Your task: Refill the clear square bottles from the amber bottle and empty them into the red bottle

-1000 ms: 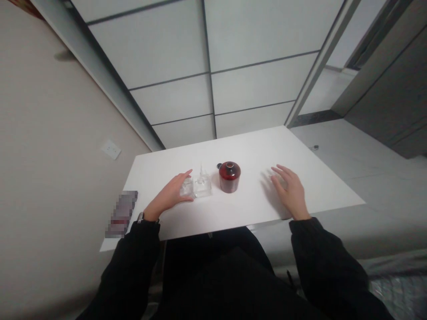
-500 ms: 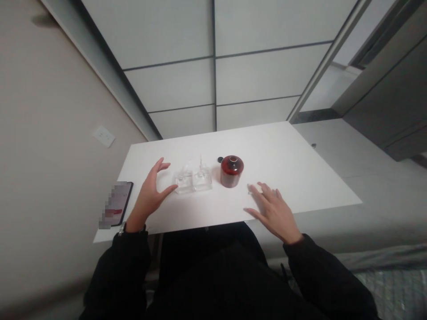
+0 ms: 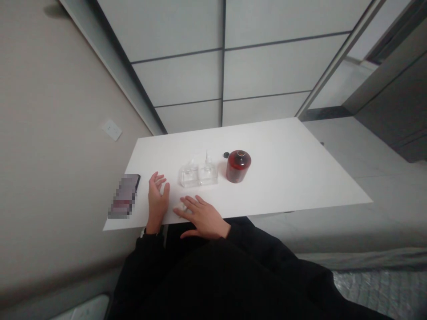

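Two clear bottles point(image 3: 208, 176) are set side by side just left of the red bottle point(image 3: 238, 169); a black cap point(image 3: 226, 155) is placed close behind-left of it. Front-left of the red bottle, the left hand point(image 3: 158, 201) is held spread. The right hand point(image 3: 206, 218) is extended nearby, thumb apart; whether a whitish item point(image 3: 182, 206) is pinched there cannot be told.

left hand point(image 3: 158, 198) upright from wrist point(image 3: 154, 226), palm turned inward, fingers point(image 3: 155, 177) loosely curled, thumb point(image 3: 166, 191) standing apart, grasp slack. left arm point(image 3: 140, 266) alongside torso, black-sleeved. right arm point(image 3: 267, 246), black-sleeved too, lies across front of body. right hand point(image 3: 204, 218) back-up, its fingers fanned leftward, its thumb splayed on body side; underside hidden, grip unclear. hands near each other, not touching.
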A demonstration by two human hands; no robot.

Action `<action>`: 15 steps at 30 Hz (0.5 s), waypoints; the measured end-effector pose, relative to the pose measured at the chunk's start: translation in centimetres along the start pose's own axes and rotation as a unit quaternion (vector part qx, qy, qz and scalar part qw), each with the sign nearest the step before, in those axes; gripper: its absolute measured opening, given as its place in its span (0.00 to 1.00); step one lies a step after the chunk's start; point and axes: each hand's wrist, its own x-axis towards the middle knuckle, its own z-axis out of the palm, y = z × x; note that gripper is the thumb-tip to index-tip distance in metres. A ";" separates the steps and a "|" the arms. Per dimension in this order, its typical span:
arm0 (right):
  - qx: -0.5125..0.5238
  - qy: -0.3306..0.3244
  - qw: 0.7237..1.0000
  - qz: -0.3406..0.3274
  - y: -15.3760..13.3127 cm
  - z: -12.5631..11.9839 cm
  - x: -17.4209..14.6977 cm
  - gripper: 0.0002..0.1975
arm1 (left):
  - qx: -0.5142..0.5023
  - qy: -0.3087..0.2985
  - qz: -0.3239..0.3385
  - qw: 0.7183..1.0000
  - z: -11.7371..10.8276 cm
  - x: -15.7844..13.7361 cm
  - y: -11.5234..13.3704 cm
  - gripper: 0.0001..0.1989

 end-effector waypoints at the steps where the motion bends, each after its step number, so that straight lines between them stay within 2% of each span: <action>1: -0.004 -0.001 1.000 0.001 0.0 0.0 0.0 0.43 | 0.001 0.000 -0.003 1.000 0.0 0.1 -0.1 0.29; 4: -0.028 0.012 0.999 0.041 1.0 -0.6 -2.8 0.46 | 0.001 -0.005 -0.006 1.000 -0.1 0.1 -0.2 0.30; 8: -0.105 0.071 0.977 0.171 4.5 -3.2 -11.7 0.44 | -0.002 -0.008 -0.011 1.000 -0.1 -0.1 -0.2 0.31; 10: -0.150 0.102 0.951 0.251 6.9 -5.2 -16.9 0.41 | -0.001 -0.009 -0.012 1.000 0.0 -0.1 -0.1 0.31; 12: -0.197 0.121 0.912 0.339 9.4 -7.0 -21.3 0.40 | 0.002 -0.012 -0.012 1.000 0.0 -0.1 0.0 0.30; 15: -0.238 0.134 0.859 0.432 13.0 -8.7 -25.3 0.38 | 0.014 -0.019 -0.014 1.000 0.0 0.0 0.4 0.31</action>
